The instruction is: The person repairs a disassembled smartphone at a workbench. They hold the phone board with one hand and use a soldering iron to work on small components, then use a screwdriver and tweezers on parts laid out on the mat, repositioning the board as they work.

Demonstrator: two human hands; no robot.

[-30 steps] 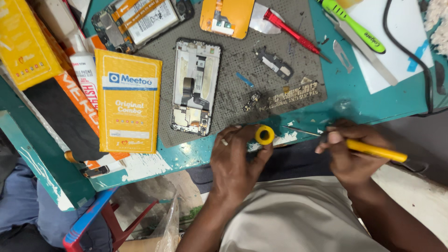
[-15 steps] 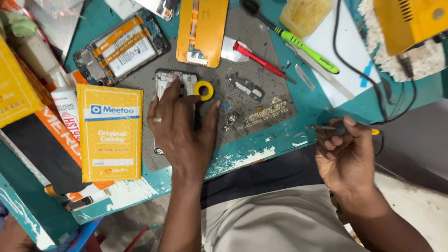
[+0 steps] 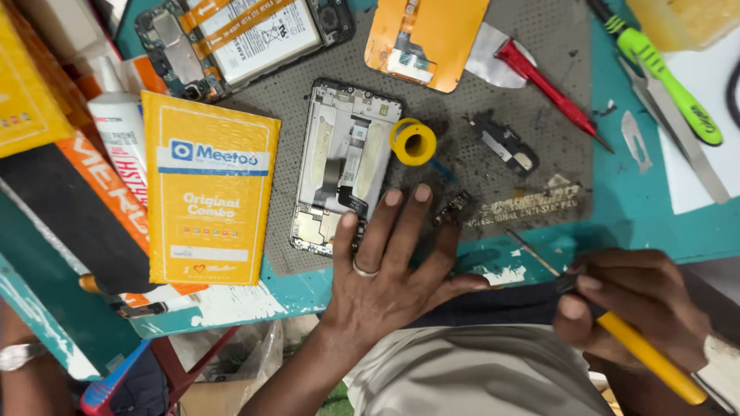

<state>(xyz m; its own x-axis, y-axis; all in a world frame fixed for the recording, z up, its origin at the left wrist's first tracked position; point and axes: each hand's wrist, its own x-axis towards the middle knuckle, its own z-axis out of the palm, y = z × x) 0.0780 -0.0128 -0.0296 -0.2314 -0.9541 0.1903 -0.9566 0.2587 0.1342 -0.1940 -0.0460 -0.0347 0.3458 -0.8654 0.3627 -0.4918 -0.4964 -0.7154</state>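
Observation:
My left hand [image 3: 389, 266] lies flat with fingers spread on the grey work mat [image 3: 539, 154], its fingertips touching the lower edge of an opened phone frame [image 3: 343, 166] and a small dark circuit part [image 3: 453, 208]. A yellow spool [image 3: 413, 142] sits on the mat just right of the phone frame, free of my hand. At the table's front edge, my right hand [image 3: 628, 308] grips a yellow-handled tool [image 3: 647, 358] whose thin metal tip [image 3: 532, 253] points up and left toward the mat.
A yellow flat box [image 3: 208, 189] lies left of the phone frame beside a white tube [image 3: 123, 135]. Another opened phone with a battery [image 3: 247, 35], an orange panel [image 3: 424, 38], a red screwdriver [image 3: 551, 81], a green screwdriver [image 3: 671, 81] and tweezers [image 3: 686, 135] lie farther back.
My left hand put the yellow spool down on the mat and drew back, now resting flat below the phone frame. The right hand kept hold of the yellow-handled tool.

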